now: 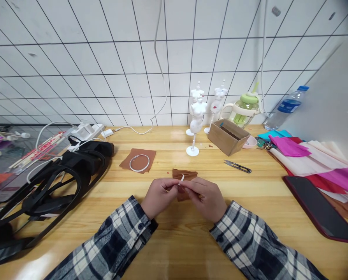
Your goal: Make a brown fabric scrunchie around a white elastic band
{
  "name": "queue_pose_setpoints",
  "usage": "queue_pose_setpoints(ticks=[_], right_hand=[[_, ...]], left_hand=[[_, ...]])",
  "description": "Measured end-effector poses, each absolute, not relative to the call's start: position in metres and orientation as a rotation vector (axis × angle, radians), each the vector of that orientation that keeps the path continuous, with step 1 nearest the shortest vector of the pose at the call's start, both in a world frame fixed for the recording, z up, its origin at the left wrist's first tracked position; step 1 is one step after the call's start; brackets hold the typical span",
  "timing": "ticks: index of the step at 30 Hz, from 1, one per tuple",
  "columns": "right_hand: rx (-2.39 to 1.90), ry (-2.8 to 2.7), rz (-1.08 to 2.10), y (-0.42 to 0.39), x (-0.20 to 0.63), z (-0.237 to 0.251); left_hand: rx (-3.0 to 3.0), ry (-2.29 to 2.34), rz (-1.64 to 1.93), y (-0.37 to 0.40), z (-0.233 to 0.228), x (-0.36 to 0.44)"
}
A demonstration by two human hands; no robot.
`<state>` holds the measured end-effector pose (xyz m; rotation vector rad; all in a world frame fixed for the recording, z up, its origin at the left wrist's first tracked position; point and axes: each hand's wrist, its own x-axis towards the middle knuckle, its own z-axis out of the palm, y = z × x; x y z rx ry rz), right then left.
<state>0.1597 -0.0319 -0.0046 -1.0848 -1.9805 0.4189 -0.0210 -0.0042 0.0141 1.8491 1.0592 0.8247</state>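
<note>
My left hand and my right hand meet at the table's middle, fingertips pinched close together. A small, thin white strip sticks up from between the fingertips of both hands. Under and behind them is a piece of brown fabric, creased and partly covered by the fingers. Whether the fingertips also grip the fabric cannot be made out. To the left, a flat brown cloth square carries a thin white ring. Thread snips lie to the right, apart from my hands.
White miniature mannequins stand near the tiled wall, beside an open cardboard box and a green-lidded cup. A phone, coloured fabrics and a plastic bottle are on the right. Black head-strap gear occupies the left.
</note>
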Motion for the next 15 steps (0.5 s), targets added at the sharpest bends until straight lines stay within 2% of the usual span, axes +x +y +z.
queue_pose_setpoints(ticks=[15], right_hand=[[-1.157,-1.952,0.330,-0.0302,0.1622,-0.0017]], left_hand=[[1.904,0.981,0.801,-0.0032,0.0055,-0.0205]])
